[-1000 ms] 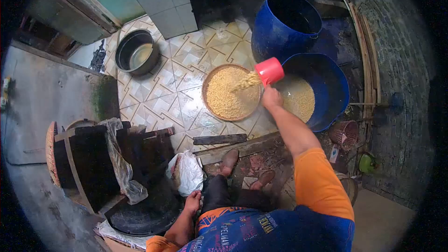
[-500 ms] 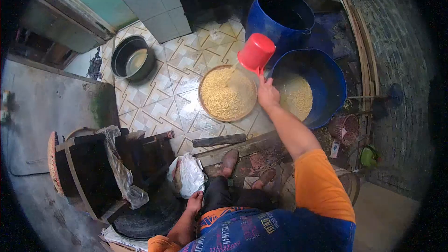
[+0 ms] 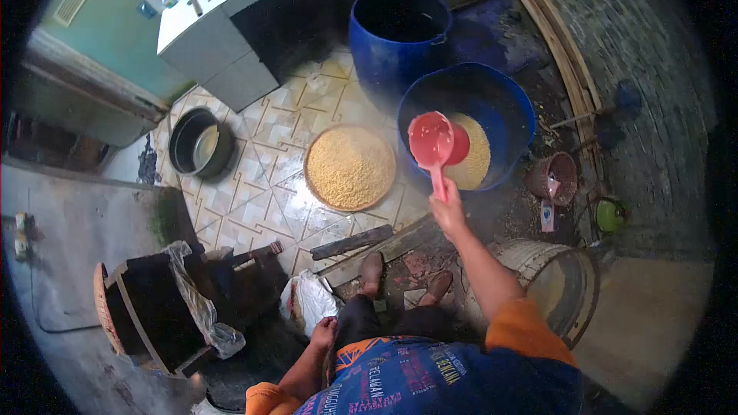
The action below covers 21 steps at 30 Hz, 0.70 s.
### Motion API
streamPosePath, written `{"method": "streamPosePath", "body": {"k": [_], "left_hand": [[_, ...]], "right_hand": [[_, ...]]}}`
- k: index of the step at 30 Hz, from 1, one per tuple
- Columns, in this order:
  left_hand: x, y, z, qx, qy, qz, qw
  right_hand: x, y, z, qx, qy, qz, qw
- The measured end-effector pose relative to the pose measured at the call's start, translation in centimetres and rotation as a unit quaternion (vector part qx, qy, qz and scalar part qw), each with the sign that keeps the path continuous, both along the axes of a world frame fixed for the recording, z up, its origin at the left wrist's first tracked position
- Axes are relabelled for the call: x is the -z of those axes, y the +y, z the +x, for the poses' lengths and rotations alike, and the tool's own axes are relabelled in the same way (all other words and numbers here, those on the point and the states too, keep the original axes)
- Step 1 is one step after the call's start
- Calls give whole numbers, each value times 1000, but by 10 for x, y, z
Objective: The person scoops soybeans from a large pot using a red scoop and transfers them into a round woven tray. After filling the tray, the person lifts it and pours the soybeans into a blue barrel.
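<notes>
My right hand (image 3: 448, 211) is closed round the handle of a red dipper (image 3: 432, 141), held over a wide blue tub (image 3: 511, 115). The dipper's mouth faces me, with a few yellow bits inside. Yellow grains (image 3: 477, 155) lie in the tub. Left of it, a round shallow tray (image 3: 309, 184) on the tiled floor is heaped with yellow grains (image 3: 350, 167). My left hand (image 3: 325, 332) is closed low beside my leg, at the edge of a white plastic bag (image 3: 314, 300); what its fingers hold, if anything, is too small to make out.
A tall blue barrel (image 3: 396, 61) stands behind the tub. At the left is a dark basin (image 3: 201, 144). A wooden plank (image 3: 351, 242) lies before my feet. A red basket (image 3: 552, 178) and a large round container (image 3: 550, 284) are at the right.
The dipper has gone from pouring over the tray to above the blue tub, its mouth now turned toward me. The view has shifted, and my left hand stays low by the bag.
</notes>
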State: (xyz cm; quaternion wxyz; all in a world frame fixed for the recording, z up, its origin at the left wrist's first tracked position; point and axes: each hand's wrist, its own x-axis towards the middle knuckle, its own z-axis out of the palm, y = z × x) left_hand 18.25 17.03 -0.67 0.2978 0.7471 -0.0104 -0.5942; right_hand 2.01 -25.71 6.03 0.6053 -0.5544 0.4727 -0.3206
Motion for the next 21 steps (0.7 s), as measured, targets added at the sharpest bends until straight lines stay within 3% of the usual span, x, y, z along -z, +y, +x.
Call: {"method": "streamPosePath", "body": {"k": [2,3,4,7,9,10,11,13,15,17,19,20,21], "left_hand": [[6,-4,-2,39,-8,11,999],[27,4,-1,103,-52,12,993],[38,5,1,167,-98,11,981],[30,-24,-6,222,-111,24,968],[17,-48,-17,211,-86,16,974],[17,-55,-22,206,-77,-13,975],[19,-63,-26,202,-67,-43,976],[8,-89,-40,282,-84,-29,955],[-2,-116,-56,361,-99,-58,925],[7,-130,-68,396,-112,-71,909],[-17,-152,-97,342,-48,-76,935],[-26,-162,-108,343,-37,-51,937],[-21,-169,-116,375,-29,-45,926]], "right_hand": [[-50,19,-44,52,-114,140,982],[-60,27,-67,85,-130,135,979],[-68,33,-92,117,-147,129,974],[-88,48,-170,215,-92,18,972],[-89,57,-229,279,-38,-72,957],[-104,63,-251,328,-20,-58,943],[-73,66,-294,356,77,-170,916],[-87,83,-338,460,-3,-9,888],[-76,98,-384,502,180,-114,838],[-7,128,-447,552,217,-113,797],[70,170,-510,543,275,140,781],[68,186,-522,568,277,155,759],[60,188,-523,701,-21,157,695]]}}
